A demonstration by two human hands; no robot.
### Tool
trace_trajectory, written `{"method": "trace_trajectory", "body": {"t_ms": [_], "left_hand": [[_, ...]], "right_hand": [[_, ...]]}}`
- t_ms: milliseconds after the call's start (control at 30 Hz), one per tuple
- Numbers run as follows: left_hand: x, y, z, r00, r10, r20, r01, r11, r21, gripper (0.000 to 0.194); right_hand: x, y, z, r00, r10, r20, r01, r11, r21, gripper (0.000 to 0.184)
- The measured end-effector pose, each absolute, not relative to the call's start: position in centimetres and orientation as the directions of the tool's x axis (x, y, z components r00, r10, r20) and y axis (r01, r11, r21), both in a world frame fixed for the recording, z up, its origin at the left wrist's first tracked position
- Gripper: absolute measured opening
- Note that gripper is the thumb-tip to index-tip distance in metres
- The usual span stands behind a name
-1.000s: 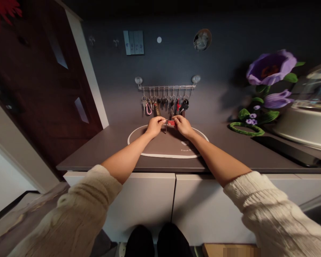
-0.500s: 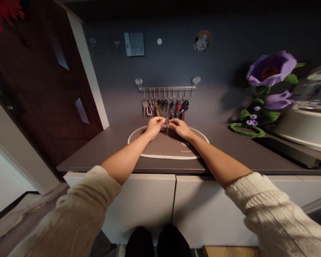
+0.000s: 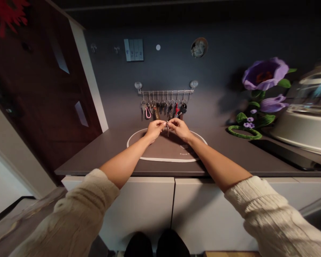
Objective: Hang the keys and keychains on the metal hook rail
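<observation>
Oval mat [image 3: 157,151] below — both hands [image 3: 154,130] [image 3: 179,129] fingering a slim key [image 3: 168,131].

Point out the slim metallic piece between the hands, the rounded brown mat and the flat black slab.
Slim metallic piece [image 3: 168,132], head view: its hanging lower part.
Rounded brown mat [image 3: 163,149], head view: bare middle.
Flat black slab [image 3: 287,155], head view: top face's middle.
</observation>
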State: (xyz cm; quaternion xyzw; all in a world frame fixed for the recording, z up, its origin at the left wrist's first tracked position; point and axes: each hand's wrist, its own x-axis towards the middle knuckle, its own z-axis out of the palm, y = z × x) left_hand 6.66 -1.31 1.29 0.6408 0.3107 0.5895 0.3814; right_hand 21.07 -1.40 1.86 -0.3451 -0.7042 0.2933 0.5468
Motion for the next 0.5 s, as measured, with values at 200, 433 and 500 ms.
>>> {"method": "trace_trajectory", "body": {"t_ms": [200, 433, 500], "left_hand": [[6.8, -1.3, 1.1, 0.109, 0.840, 0.531, -0.038, -0.531, 0.847, 0.030], [6.8, -1.6, 1.0, 0.139, 0.840, 0.525, 0.135, -0.541, 0.830, 0.023], [6.8, -1.7, 0.8, 0.168, 0.822, 0.544, 0.222, -0.569, 0.792, 0.022]], "right_hand": [[21.6, -1.2, 1.9, -0.120, 0.788, 0.604, 0.184, 0.615, -0.767, 0.024], [22.6, -1.5, 2.0, -0.077, 0.780, 0.621, 0.178, 0.624, -0.761, 0.024], [23.0, -1.6, 2.0, -0.038, 0.774, 0.632, 0.181, 0.627, -0.758, 0.024]]}}
